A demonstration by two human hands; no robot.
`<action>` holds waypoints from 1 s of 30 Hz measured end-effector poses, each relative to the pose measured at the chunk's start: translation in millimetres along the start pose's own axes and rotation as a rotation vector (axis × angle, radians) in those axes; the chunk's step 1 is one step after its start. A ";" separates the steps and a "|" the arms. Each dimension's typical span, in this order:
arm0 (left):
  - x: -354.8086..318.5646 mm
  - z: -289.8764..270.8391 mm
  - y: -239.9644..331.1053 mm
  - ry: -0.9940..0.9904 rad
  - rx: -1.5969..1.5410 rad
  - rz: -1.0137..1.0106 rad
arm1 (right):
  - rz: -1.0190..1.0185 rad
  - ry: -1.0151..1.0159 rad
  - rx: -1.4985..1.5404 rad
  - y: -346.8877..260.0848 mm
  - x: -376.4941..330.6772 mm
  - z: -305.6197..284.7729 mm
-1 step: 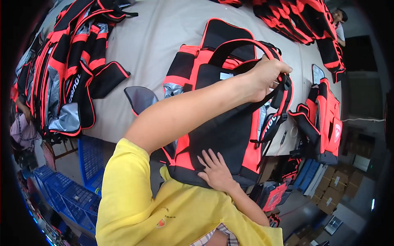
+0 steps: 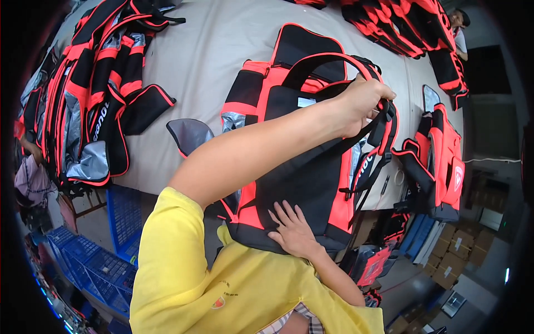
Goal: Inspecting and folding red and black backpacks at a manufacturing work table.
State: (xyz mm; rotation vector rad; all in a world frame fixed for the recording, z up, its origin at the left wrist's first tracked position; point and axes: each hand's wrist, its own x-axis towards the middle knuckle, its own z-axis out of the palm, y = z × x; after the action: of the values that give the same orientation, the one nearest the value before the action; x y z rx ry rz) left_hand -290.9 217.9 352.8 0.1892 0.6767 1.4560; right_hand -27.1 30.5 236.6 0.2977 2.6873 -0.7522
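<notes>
A black backpack (image 2: 295, 186) with coral-red trim and silver-lined side pockets lies in front of me, its bottom edge against my body. My left hand (image 2: 361, 106) reaches across it, closed around a black-and-coral strap (image 2: 386, 125) near its upper right. Black buckles and strap ends hang below that fist, and the fingers' far side is partly hidden. Down at the bag's lower end, my right hand (image 2: 295, 231) lies flat on the black panel with its fingers spread. An open black flap (image 2: 308, 47) with coral edging sticks out beyond the bag's top.
Similar bags (image 2: 83, 94) are heaped on the left of the pale table (image 2: 194, 61), and more bags (image 2: 395, 25) at the far right. One bag (image 2: 445, 161) stands at the right edge. Blue crates (image 2: 83, 261) and cardboard boxes (image 2: 453, 253) are below. A person (image 2: 459, 33) is at the far right.
</notes>
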 end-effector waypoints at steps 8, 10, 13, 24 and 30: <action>10.3 -10.3 -17.1 0.118 -0.003 0.019 | 0.259 0.275 1.019 33.9 -2.8 -26.2; -0.6 -15.6 -14.2 0.031 0.061 0.030 | 0.284 0.609 1.306 43.0 3.6 -44.9; -10.1 -12.0 -19.7 0.083 0.019 -0.037 | 0.303 0.868 1.211 41.7 13.8 -134.1; -68.3 -14.3 -72.8 -0.107 0.345 0.421 | 0.106 0.555 1.658 71.0 41.7 -161.4; -74.2 -23.6 -82.7 0.045 0.412 0.300 | 0.046 0.692 1.474 61.2 32.1 -142.2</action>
State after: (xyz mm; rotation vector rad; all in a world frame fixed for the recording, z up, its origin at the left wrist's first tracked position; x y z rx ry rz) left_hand -230.9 129.4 314.4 0.5997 1.0153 1.5937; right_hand -76.2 161.3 310.8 1.0560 1.9558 -2.8668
